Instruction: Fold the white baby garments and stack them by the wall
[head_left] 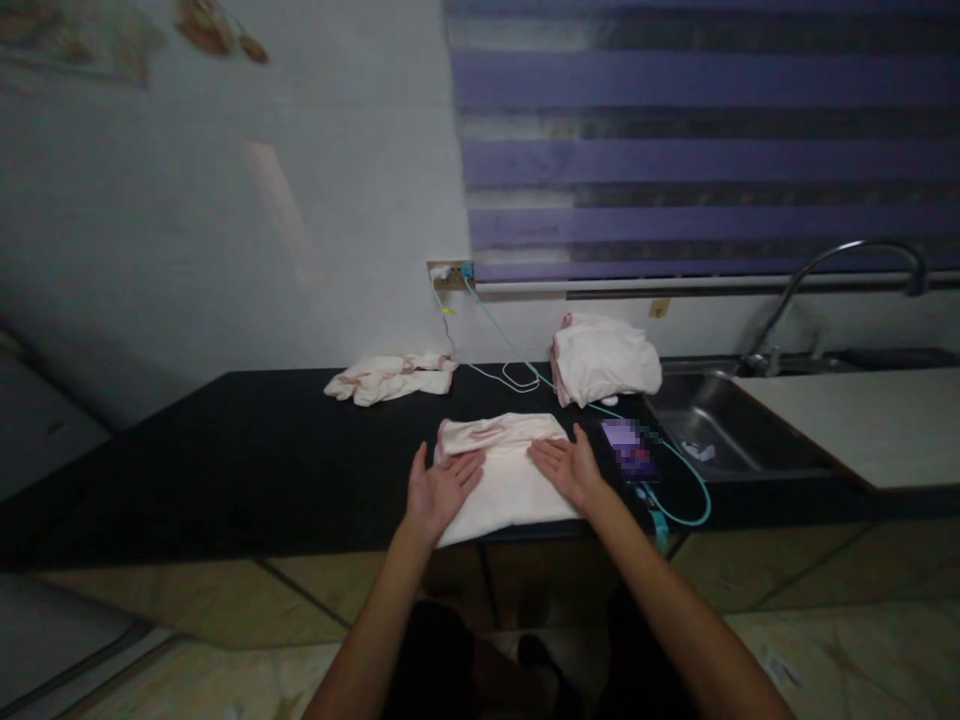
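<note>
The folded pale pink cloth (504, 478) lies at the near edge of the black stone bench (225, 460), right in front of you, its front hem reaching the bench's edge. Your left hand (439, 490) rests flat on the cloth's left side and your right hand (566, 467) lies flat on its right side, fingers (469, 466) spread open and pressing down, gripping nothing.

Just right of the cloth sits a dark phone (631, 449), touching or nearly touching your right hand, with a teal cable (694, 490) looping from it over the bench edge and running back to the wall socket (450, 274). A thin white cable (510, 378) coils behind the cloth. Farther back, a folded stack of white cloths (606, 358) stands near the steel sink (712, 430), and a crumpled pale pink cloth (391, 378) lies to the back left, well apart. The cloths look soft and matte; the bench is smooth and dark.

Both forearms reach forward, converging toward the cloth, palms down.
</note>
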